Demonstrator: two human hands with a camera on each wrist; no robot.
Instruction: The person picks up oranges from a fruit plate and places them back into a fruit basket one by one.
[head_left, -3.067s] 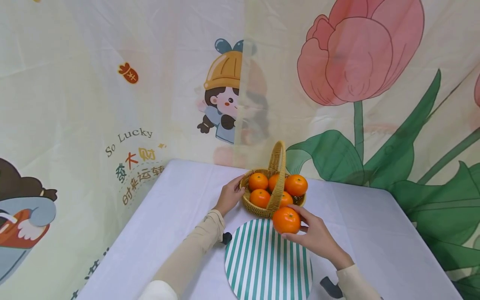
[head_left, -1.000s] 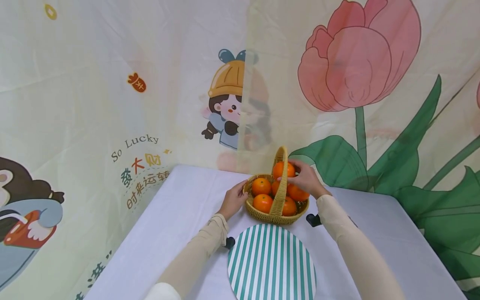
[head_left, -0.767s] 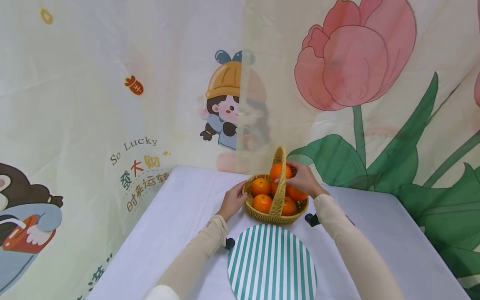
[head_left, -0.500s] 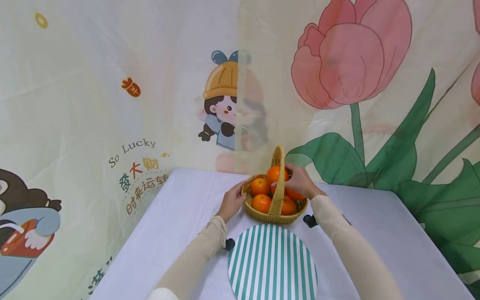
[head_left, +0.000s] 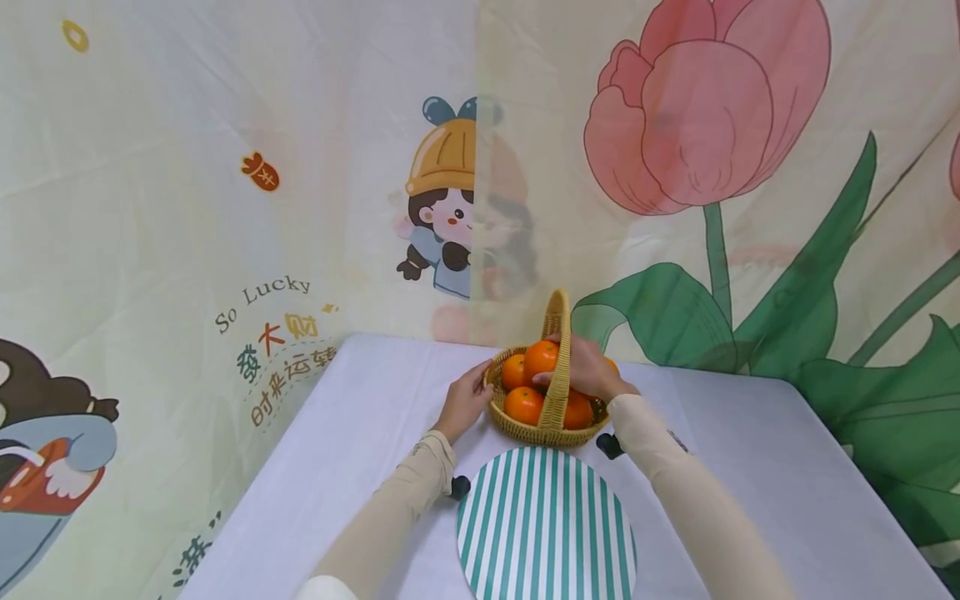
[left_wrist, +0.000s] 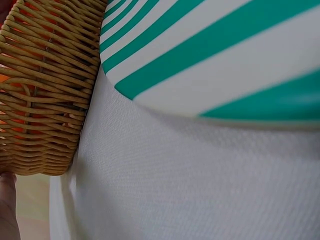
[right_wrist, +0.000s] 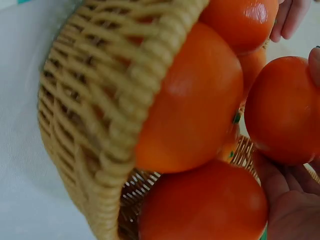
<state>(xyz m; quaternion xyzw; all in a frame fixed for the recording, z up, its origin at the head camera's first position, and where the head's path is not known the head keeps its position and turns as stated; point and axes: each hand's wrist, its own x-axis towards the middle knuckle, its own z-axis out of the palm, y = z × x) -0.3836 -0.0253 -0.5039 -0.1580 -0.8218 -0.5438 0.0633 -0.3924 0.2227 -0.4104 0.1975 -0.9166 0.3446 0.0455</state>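
A wicker basket (head_left: 517, 432) with a tall arched handle stands at the far side of the table, filled with several oranges (head_left: 522, 406). My left hand (head_left: 462, 404) grips its left rim; a fingertip shows against the weave in the left wrist view. Reaching in from the right, past the handle, my right hand (head_left: 596, 372) holds one orange (right_wrist: 285, 110) between thumb and fingers. That orange is low over the basket's left part, overlapping the fruit around it. The handle and my right hand hide some of the other oranges.
A round board (head_left: 543, 533) with green and white stripes lies just in front of the basket on the white-covered table (head_left: 750, 467). A printed curtain (head_left: 360, 167) hangs behind the table. Dark pieces (head_left: 610, 447) show near both wrists.
My right hand has carried the orange from above the striped board to over the basket, then left and lower among the other oranges. My left hand has stayed on the rim.
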